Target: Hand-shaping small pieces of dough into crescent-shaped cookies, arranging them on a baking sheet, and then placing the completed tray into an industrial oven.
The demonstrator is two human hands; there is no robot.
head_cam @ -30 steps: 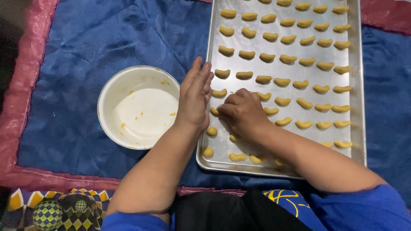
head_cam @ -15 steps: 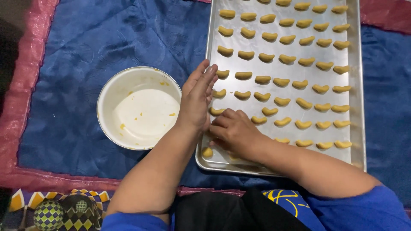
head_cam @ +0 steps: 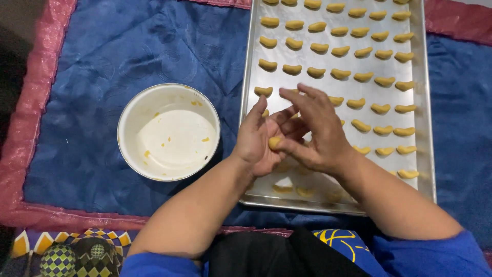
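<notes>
**Baking tray, dough pieces and bowl on blue cloth**

Blue quilted cloth [head_cam: 102, 61] with a shiny pink-red border [head_cam: 31, 102] covers the whole surface; a patterned mat [head_cam: 61, 254] with checkered and triangular motifs shows at the lower left corner.

Item 1: rectangular metal baking tray [head_cam: 425, 102], lying on the cloth at upper right. It carries rows of small yellow crescent-shaped dough pieces [head_cam: 341, 74], spaced apart and not touching one another. Some pieces near the tray's front edge sit in the shadow of the arms.

Item 2: round white bowl [head_cam: 169, 132], on the cloth just left of the tray, apart from it. Inside are only yellow crumbs and smears.

Item 3: left hand [head_cam: 256, 141], held above the tray's front left part, palm turned inward, fingers loosely extended upward.

Item 4: right hand [head_cam: 318, 133], above the tray beside the left hand, fingers partly spread; its thumb and fingertips meet the left palm.

Item 5: small lump of yellow dough [head_cam: 275, 142], pinched between the two hands, against the left palm and under the right thumb. It is raised off the tray.

Item 6: blue sleeves [head_cam: 441, 256], at both forearms near the bottom edge; dark clothing with a blue-and-yellow print between them.
</notes>
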